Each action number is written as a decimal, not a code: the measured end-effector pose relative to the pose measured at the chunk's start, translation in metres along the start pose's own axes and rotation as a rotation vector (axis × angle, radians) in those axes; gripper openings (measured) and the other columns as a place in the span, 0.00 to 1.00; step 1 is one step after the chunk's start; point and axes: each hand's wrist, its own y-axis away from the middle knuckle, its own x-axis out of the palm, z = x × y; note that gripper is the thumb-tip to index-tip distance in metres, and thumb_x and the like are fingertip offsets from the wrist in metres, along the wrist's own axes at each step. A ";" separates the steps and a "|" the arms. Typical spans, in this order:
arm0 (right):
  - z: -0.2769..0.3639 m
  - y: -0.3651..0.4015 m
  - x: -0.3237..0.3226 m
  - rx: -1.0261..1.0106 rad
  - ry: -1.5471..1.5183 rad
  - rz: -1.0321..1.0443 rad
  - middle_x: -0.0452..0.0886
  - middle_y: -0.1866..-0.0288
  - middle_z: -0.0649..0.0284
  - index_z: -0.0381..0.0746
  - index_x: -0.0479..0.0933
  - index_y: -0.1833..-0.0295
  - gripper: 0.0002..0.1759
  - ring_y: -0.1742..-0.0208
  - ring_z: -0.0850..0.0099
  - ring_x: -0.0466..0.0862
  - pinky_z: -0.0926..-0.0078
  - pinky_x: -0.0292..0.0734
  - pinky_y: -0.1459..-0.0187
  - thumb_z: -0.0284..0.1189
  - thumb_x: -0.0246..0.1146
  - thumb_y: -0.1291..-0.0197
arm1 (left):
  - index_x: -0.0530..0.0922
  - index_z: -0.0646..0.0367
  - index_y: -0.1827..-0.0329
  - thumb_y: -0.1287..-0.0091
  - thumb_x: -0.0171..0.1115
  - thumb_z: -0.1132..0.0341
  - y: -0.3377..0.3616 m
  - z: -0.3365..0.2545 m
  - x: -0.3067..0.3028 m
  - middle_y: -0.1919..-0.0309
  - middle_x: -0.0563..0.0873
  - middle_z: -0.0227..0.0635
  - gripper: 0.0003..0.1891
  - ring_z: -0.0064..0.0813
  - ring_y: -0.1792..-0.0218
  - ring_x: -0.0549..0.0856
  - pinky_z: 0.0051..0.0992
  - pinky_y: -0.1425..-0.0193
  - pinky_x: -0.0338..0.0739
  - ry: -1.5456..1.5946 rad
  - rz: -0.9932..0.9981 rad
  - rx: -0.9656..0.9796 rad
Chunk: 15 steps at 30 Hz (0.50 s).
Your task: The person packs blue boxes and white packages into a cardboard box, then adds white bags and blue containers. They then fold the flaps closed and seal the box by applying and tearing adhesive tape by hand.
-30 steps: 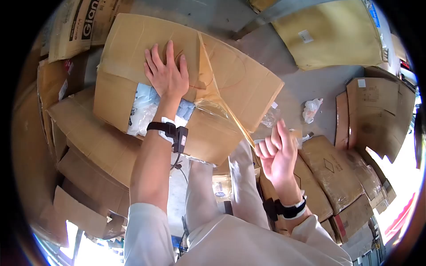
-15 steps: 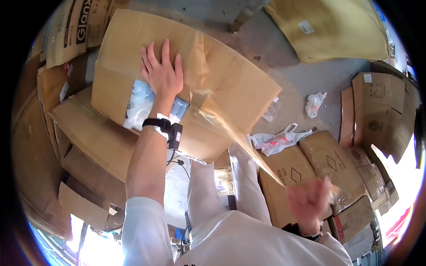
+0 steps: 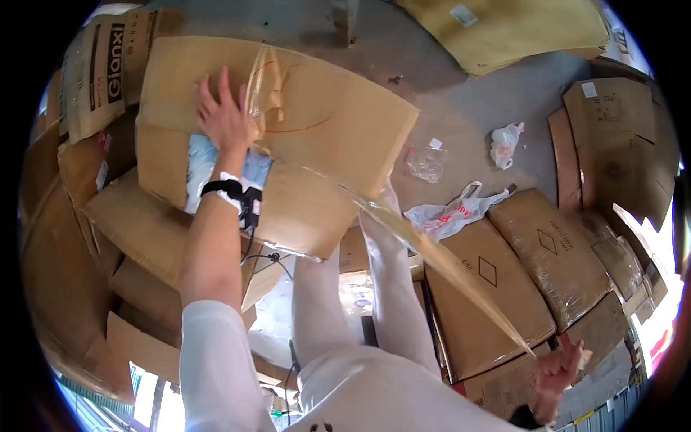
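My left hand [image 3: 229, 119] lies with fingers spread on the flap of a large cardboard box [image 3: 317, 205]. Below that hand, bluish-white wrapped contents [image 3: 203, 162] show through an opening in the box. At the lower right my right hand [image 3: 558, 369] is closed around the end of a long strip of clear brown tape [image 3: 461, 270]. The strip is stretched from the box to that hand, with its other part along the box's top.
Two taped cartons [image 3: 489, 288] [image 3: 551, 252] stand at the right. A white plastic bag [image 3: 457, 214] lies at their far edge, and a smaller bag [image 3: 506, 145] is on the floor. More cardboard boxes [image 3: 137, 223] are stacked at the left.
My right hand has moved down and to the right, and the tape strip is longer. The box and my left hand appear farther left in the view.
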 end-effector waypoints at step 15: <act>-0.076 -0.057 -0.005 0.011 1.194 0.037 0.77 0.75 0.67 0.35 0.82 0.52 0.14 0.75 0.75 0.75 0.72 0.67 0.73 0.33 0.70 0.37 | 0.73 0.66 0.33 0.22 0.55 0.60 0.005 0.021 -0.037 0.37 0.79 0.49 0.22 0.46 0.34 0.77 0.40 0.28 0.69 0.543 -0.035 -0.412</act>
